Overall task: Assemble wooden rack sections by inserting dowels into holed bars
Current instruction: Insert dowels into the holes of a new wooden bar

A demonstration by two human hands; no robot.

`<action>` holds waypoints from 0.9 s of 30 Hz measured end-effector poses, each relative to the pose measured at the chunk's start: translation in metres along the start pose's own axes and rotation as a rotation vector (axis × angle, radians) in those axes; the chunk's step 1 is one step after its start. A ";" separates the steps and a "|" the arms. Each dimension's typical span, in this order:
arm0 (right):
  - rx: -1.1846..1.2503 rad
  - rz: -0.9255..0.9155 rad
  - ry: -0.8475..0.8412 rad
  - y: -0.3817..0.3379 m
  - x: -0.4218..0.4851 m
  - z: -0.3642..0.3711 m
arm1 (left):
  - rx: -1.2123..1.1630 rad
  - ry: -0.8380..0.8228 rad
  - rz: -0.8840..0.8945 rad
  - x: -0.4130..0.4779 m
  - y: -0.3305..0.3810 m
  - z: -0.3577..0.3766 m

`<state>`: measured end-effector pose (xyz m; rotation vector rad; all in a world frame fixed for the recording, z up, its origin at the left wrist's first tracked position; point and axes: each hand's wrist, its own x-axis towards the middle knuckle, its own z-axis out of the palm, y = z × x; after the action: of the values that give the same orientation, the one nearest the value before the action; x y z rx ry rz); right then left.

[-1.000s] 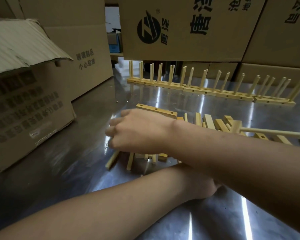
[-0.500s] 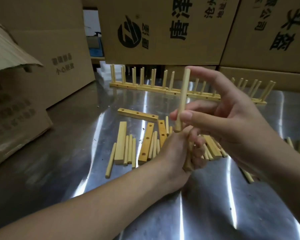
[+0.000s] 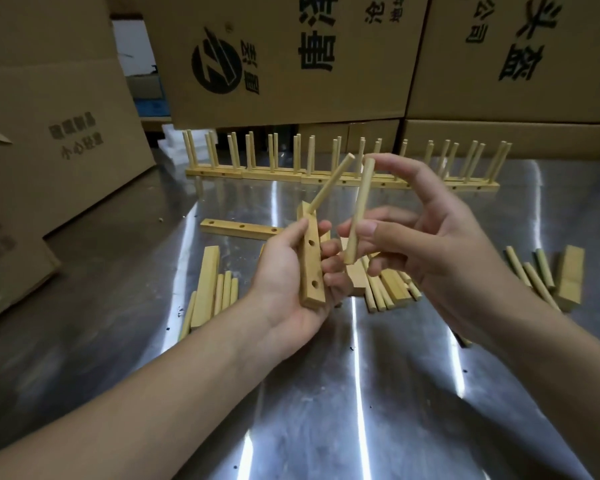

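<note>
Left hand (image 3: 288, 275) was raised over the middle of the worktop (image 3: 291, 420), palm toward the camera. Its fingers and thumb were curled round a holed bar (image 3: 311, 268). The bar stood near upright and two empty holes faced the camera. One dowel (image 3: 330, 188) stuck out of the bar's upper end, slanting up and right. Its seat in the hole was hidden by the bar's top edge.

Right hand (image 3: 433, 247) was just beside it, gripping a second dowel (image 3: 359, 209). The thumb and middle fingers pinched its lower part and the index finger arched over to touch its top end. That dowel was near vertical, with its lower end free, close to the left fingers and not in any hole.

Both forearms were cut off by the bottom and right frame edges.

Finished rack sections (image 3: 326, 176) stood in a row along the worktop's far edge, dowels up. A loose bar (image 3: 239, 228) lay flat between that row and the hands. More loose bars and dowels (image 3: 212, 289) lay left of the hands. A second heap (image 3: 390, 292) was partly hidden behind both hands, so no count was possible. A third lot (image 3: 548, 275) lay toward the right edge.

Cardboard boxes (image 3: 291, 64) walled the far and left sides, and the near-left one was blurred.
</note>
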<state>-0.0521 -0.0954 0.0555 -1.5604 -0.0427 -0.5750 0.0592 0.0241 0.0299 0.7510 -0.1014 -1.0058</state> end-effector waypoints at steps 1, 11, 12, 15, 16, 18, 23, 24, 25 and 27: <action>0.002 0.003 -0.002 0.002 -0.001 -0.001 | -0.004 -0.003 -0.004 0.001 0.000 -0.001; -0.294 -0.142 0.162 0.013 -0.007 -0.001 | 0.040 -0.065 -0.064 -0.002 -0.003 0.000; -0.306 -0.160 0.193 0.013 -0.007 0.000 | 0.039 -0.066 -0.067 -0.002 -0.004 0.000; -0.293 -0.192 0.205 0.014 -0.008 0.000 | 0.050 -0.068 -0.070 -0.002 -0.006 0.000; -0.291 -0.200 0.194 0.014 -0.008 0.000 | 0.064 -0.072 -0.069 -0.002 -0.006 0.000; -0.307 -0.217 0.175 0.014 -0.008 0.001 | 0.096 -0.082 -0.069 -0.001 -0.008 0.001; -0.346 -0.237 0.133 0.017 -0.008 0.001 | 0.172 -0.086 -0.057 -0.001 -0.010 0.001; -0.343 -0.234 0.129 0.018 -0.008 0.001 | 0.188 -0.083 -0.053 -0.001 -0.010 0.001; -0.341 -0.232 0.127 0.018 -0.008 0.001 | 0.204 -0.079 -0.049 -0.001 -0.011 0.001; -0.336 -0.225 0.117 0.019 -0.008 0.001 | 0.228 -0.066 -0.039 0.000 -0.012 0.000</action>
<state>-0.0515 -0.0938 0.0346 -1.8573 -0.0340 -0.8855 0.0505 0.0206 0.0231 0.9303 -0.2623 -1.0670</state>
